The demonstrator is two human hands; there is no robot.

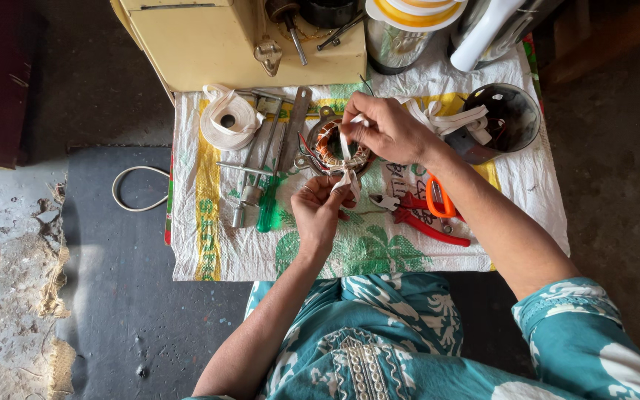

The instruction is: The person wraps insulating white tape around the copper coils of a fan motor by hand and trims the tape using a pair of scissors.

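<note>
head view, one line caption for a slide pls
Both hands, left and right, pull white tape around a copper-wound coil.

Soft, even daylight — sharp focus, faint shadows, perhaps slight edge distortion.

Motor stator point(340, 148) on woven sack point(379, 252), tape roll point(229, 118) left, pliers point(418, 216) right, screwdriver point(268, 204) between.

Single head-worn view — looking straight down from above the person's lap, close over the woven mat point(209, 244) on the floor point(112, 244).
</note>
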